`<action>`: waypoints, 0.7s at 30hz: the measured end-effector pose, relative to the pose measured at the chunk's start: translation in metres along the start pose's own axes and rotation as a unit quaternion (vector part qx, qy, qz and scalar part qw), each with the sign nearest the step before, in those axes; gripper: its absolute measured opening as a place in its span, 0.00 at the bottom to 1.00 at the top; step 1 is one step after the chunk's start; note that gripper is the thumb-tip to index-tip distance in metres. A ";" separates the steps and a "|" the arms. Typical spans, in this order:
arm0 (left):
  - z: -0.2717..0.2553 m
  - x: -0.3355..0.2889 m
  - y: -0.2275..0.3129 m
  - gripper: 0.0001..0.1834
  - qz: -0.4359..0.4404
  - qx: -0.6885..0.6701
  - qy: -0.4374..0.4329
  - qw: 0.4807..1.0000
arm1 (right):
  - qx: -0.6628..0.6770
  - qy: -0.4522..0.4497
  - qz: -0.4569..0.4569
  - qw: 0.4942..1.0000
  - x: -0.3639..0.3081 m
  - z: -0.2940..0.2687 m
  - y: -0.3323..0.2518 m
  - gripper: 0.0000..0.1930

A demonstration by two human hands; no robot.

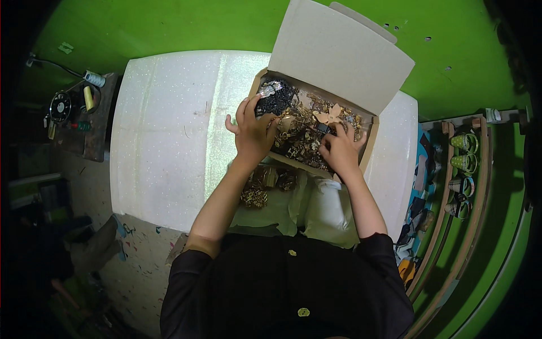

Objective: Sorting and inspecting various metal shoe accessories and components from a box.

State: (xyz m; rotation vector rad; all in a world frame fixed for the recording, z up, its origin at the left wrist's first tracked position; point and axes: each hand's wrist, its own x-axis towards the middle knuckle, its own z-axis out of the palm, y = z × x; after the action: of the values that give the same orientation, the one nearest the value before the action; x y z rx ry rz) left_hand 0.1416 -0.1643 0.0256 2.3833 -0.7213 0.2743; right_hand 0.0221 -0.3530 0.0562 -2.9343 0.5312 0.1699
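Note:
A shallow cardboard box (370,144) stands with its pale lid (339,45) raised. Inside lie black beads (275,101) at the left and a tangle of gold-coloured trinkets (307,110). My left hand (254,133) is over the box's left edge, thumb and index finger drawn together at the trinkets, its other fingers spread. My right hand (342,148) reaches into the right part of the pile, thumb and index bent close together among the pieces. What either pinch holds is too small to make out. A tan leaf-shaped piece (329,115) lies just beyond my right fingers.
The box rests on a glittery white table cover (164,135). Nearer me are bunched gold-coloured pieces (254,196) and a clear plastic packet (330,206). A small side table (84,141) holds thread spools. At the right, sandals (464,152) hang on a wooden rack (480,169).

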 end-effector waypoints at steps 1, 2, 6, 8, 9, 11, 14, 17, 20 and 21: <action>0.001 0.000 -0.001 0.06 -0.003 -0.001 0.000 1.000 | -0.007 0.015 0.002 1.000 -0.001 0.000 0.003 0.09; 0.001 0.000 -0.001 0.05 0.003 0.006 0.012 1.000 | -0.010 0.013 0.002 1.000 -0.003 -0.001 0.006 0.09; 0.004 0.000 -0.002 0.06 0.015 0.016 0.036 0.999 | -0.028 0.065 0.014 0.997 -0.006 -0.006 0.020 0.08; 0.005 0.000 -0.004 0.06 0.015 0.012 0.039 0.999 | -0.037 0.112 0.078 0.990 -0.004 -0.014 0.029 0.08; 0.006 -0.001 -0.004 0.06 0.016 0.010 0.043 0.999 | -0.032 0.108 0.107 0.988 -0.004 -0.021 0.030 0.10; 0.006 -0.001 -0.005 0.06 0.017 0.015 0.046 0.999 | -0.015 0.113 0.098 0.989 -0.002 -0.025 0.028 0.13; 0.007 -0.001 -0.005 0.06 0.020 0.022 0.050 0.998 | 0.022 0.081 0.057 0.995 -0.001 -0.028 0.019 0.25; 0.008 -0.002 -0.006 0.06 0.025 0.021 0.053 0.998 | -0.032 -0.042 -0.069 0.996 -0.001 -0.025 0.008 0.36; 0.008 -0.002 -0.003 0.06 0.031 0.019 0.055 0.998 | -0.029 -0.071 -0.073 0.994 0.002 -0.016 0.012 0.35; 0.008 -0.002 -0.003 0.06 0.033 0.017 0.056 0.998 | 0.002 -0.046 -0.056 0.997 0.002 -0.016 0.013 0.29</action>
State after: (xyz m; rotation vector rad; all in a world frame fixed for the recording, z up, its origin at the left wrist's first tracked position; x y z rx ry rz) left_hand 0.1421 -0.1662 0.0169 2.3589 -0.7488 0.4467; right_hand 0.0210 -0.3685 0.0695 -2.9264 0.3524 0.2880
